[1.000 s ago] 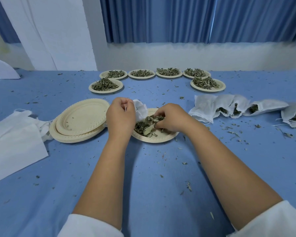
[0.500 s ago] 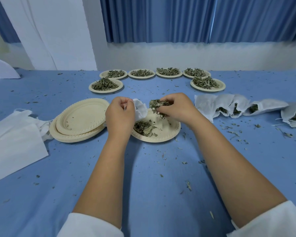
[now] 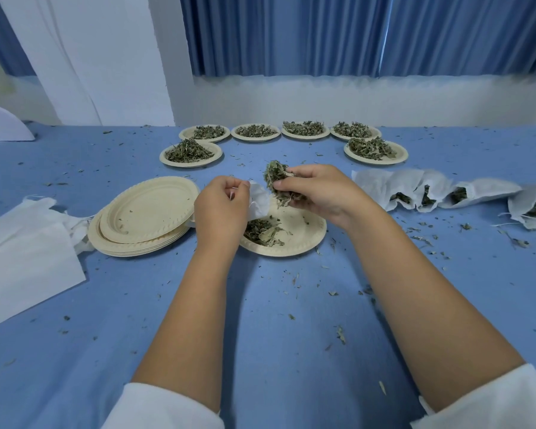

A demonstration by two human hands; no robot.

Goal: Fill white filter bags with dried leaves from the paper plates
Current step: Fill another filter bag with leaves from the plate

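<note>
My left hand (image 3: 222, 209) pinches the rim of a white filter bag (image 3: 258, 199) just above a paper plate (image 3: 310, 239) that holds a small heap of dried leaves (image 3: 262, 232). My right hand (image 3: 317, 190) grips a clump of dried leaves (image 3: 276, 181), raised above the plate and right beside the bag's mouth. Most of the bag is hidden behind my left hand.
A stack of bare paper plates (image 3: 146, 215) sits at left, flat unfilled bags (image 3: 28, 258) further left. Several plates heaped with leaves (image 3: 189, 151) line the back. Filled bags (image 3: 427, 193) lie at right. Leaf crumbs dot the blue cloth.
My right hand has risen from the plate with a clump of leaves and moved up toward the bag's mouth. My left hand has stayed put with the bag.
</note>
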